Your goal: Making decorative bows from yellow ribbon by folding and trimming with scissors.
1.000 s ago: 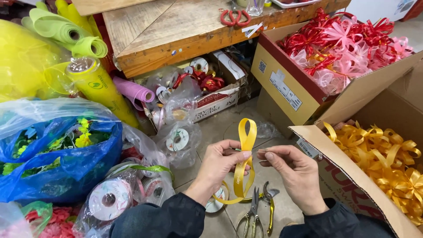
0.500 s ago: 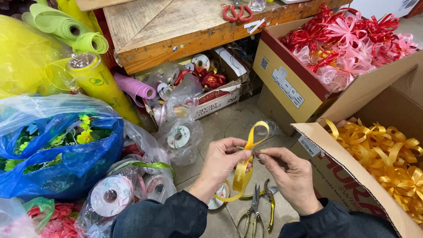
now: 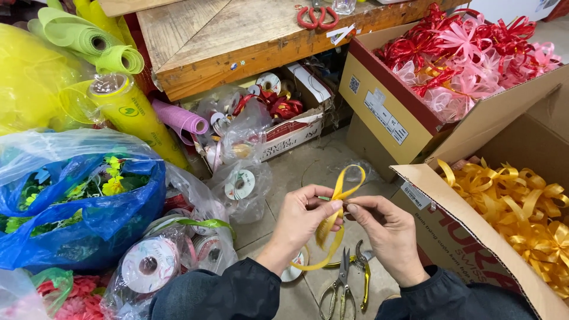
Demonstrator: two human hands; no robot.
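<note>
My left hand [image 3: 302, 220] and my right hand [image 3: 384, 232] meet in front of me, both pinching a yellow ribbon [image 3: 339, 191]. A small loop of it stands above my fingertips, tilted to the right. The rest hangs below my left hand in a long curve. On the floor under my hands lie scissors with yellow handles [image 3: 347, 283].
At the right stands a cardboard box of yellow ribbon bows [image 3: 521, 207]; behind it another box of red and pink bows [image 3: 468, 53]. Ribbon spools in clear bags [image 3: 237, 184], a blue bag of artificial flowers [image 3: 77, 201], yellow-green wrap rolls [image 3: 101, 53] and a wooden table [image 3: 237, 29] with red scissors [image 3: 314, 16] surround me.
The ribbon loop above my fingers has become shorter and has tipped over to the right. My hands stay together, slightly lower in view.
</note>
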